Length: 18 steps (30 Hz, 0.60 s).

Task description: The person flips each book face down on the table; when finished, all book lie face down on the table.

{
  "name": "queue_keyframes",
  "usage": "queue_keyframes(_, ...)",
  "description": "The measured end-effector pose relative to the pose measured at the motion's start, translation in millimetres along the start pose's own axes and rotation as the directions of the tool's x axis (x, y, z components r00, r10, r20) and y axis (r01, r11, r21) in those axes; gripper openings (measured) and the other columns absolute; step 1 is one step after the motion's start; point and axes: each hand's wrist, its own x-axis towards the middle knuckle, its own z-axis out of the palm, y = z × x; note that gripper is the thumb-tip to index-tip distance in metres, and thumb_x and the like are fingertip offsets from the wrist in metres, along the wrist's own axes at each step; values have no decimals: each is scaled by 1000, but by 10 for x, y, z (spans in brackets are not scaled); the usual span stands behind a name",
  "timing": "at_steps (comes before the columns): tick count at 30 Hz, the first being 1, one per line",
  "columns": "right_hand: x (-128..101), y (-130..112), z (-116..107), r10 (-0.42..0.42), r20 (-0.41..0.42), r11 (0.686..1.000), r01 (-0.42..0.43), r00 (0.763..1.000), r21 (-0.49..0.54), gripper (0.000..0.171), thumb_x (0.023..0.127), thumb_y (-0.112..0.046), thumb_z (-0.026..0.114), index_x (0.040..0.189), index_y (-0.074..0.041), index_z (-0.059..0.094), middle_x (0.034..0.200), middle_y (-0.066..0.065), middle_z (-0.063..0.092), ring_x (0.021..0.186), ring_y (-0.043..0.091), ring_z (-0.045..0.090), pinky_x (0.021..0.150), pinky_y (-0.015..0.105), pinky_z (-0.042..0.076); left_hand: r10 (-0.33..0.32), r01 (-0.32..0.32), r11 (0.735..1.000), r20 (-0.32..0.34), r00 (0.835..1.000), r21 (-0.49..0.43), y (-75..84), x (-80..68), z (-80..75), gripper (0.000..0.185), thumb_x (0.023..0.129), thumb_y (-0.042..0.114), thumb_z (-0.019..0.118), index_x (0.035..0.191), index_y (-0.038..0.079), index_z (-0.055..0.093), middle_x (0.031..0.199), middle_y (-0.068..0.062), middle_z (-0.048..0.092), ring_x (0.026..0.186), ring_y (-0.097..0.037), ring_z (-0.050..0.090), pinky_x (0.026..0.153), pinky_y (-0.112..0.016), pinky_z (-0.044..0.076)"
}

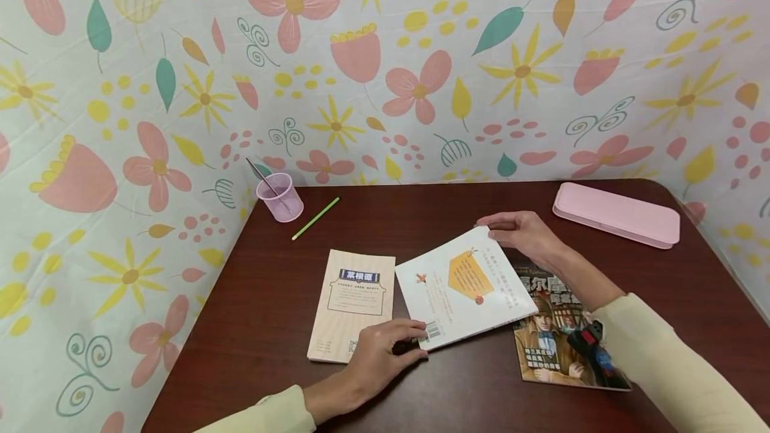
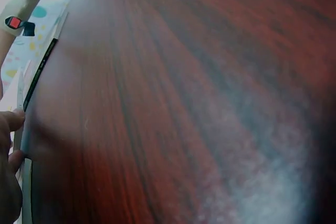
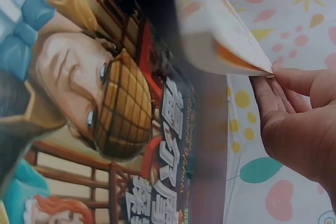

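A white book (image 1: 448, 289) with an orange patch and a barcode on its cover is held at a slant by both hands. My right hand (image 1: 529, 236) pinches its upper corner between thumb and fingers; in the right wrist view that corner of the white book (image 3: 226, 40) is raised. At the lower left corner, by the barcode, my left hand (image 1: 381, 356) pinches the book's edge. To its left lies a beige book (image 1: 351, 306), its lower corner close to the left hand. Under the right forearm lies an illustrated book (image 1: 544, 346), partly covered by the white book and the arm.
A pink mesh cup (image 1: 281, 200) with a thin stick in it stands at the back left of the dark wooden desk (image 1: 252, 326). Beside it lies a green pencil (image 1: 315, 219). A pink pencil case (image 1: 616, 214) rests at the back right. Floral cloth (image 1: 385, 72) hangs behind.
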Motion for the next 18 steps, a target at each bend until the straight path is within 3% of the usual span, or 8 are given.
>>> queue_keyframes(7,61,94,30,-9,-22,999,8,1000,-53,37,106,-2,63,143,5,63,141,28,64,112,22,72,89,28,60,64,-66,991,22,998,112,5,3,21,29,82,17,95,107,12,82,120,1,77,112,-9,72,97,-22,55)
queue_keyframes(18,160,183,99,20,-74,976,-36,997,-214,35,106,-5,64,140,0,67,134,25,69,114,36,71,87,33,61,76,-84,986,62,995,142,-9,16,20,26,85,20,93,108,13,83,121,4,77,112,-7,71,96,-21,55)
